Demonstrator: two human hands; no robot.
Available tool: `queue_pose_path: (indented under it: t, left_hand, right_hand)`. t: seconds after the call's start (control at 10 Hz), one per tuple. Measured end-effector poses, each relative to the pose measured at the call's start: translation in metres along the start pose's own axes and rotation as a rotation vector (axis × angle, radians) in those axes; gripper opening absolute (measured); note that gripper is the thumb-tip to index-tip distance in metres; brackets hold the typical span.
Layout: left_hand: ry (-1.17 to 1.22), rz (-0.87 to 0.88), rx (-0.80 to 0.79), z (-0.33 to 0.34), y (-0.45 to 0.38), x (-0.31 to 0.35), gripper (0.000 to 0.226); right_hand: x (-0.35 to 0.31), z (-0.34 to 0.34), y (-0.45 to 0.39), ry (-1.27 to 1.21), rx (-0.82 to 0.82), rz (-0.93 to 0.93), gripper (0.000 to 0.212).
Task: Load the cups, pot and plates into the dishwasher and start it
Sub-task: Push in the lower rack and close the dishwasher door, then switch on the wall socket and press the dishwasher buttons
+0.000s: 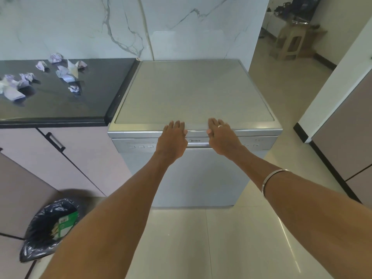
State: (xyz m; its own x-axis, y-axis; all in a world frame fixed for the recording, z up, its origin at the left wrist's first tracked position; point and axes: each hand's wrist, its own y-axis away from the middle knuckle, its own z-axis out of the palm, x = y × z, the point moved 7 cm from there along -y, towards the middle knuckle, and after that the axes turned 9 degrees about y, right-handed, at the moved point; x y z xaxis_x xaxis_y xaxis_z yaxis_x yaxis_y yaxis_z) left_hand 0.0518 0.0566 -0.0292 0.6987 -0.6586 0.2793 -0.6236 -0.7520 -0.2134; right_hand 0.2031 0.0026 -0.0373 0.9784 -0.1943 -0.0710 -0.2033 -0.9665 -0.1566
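A silver freestanding dishwasher [193,93] stands against the marble wall with its door shut. My left hand [173,139] and my right hand [221,137] lie side by side over its front top edge, fingers stretched flat, just above the door handle [198,145]. Neither hand holds anything. Small buttons [141,147] sit on the control strip left of my hands. No cups, pot or plates are in view.
A black countertop [90,97] to the left carries several crumpled papers [64,74]. Pink cabinets [66,158] stand below it. A bin with a black bag [50,228] sits on the floor at lower left. A tall cabinet [346,137] stands on the right, a stool [291,41] far back.
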Motion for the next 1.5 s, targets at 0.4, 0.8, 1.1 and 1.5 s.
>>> queue_pose_path:
  t: [0.4,0.8,1.1,1.5]
  left_hand:
    - [0.011,-0.113,-0.185,-0.005,-0.008,0.001,0.048]
    - [0.091,-0.261,-0.304,-0.014,-0.018,0.001,0.038]
    - [0.132,-0.174,-0.517,-0.035,-0.029,0.001,0.046]
    - [0.166,-0.329,-0.403,-0.122,-0.114,-0.086,0.052]
  right_hand:
    - [-0.001,-0.008,-0.004,0.115,-0.205,-0.046,0.062]
    - [-0.005,-0.026,-0.005,0.124,-0.410,0.033,0.056]
    - [-0.018,-0.075,-0.042,0.186,-0.611,0.066,0.042]
    - [-0.035,-0.116,-0.142,0.030,-0.450,0.125,0.045]
